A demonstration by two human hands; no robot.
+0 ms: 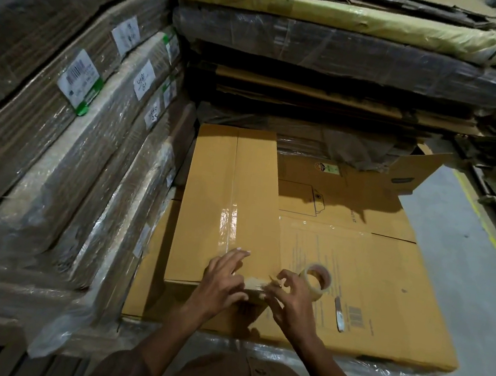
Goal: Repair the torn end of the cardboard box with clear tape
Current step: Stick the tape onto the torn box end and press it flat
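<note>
A long flattened cardboard box [230,192] lies on a wider flat carton [369,281], with shiny clear tape [228,226] running along its middle seam. Its near end is torn and pale at the right corner [255,284]. My left hand [222,281] presses down on that near end with its fingers spread flat. My right hand [289,299] pinches the torn flap at the corner between thumb and fingers. A roll of clear tape [316,282] stands on the carton just right of my right hand.
A small utility knife [339,314] lies on the carton right of the tape roll. Plastic-wrapped stacks of flat cardboard [59,133] rise at the left and at the back [335,48]. An open box [414,174] sits behind; grey floor [465,261] lies to the right.
</note>
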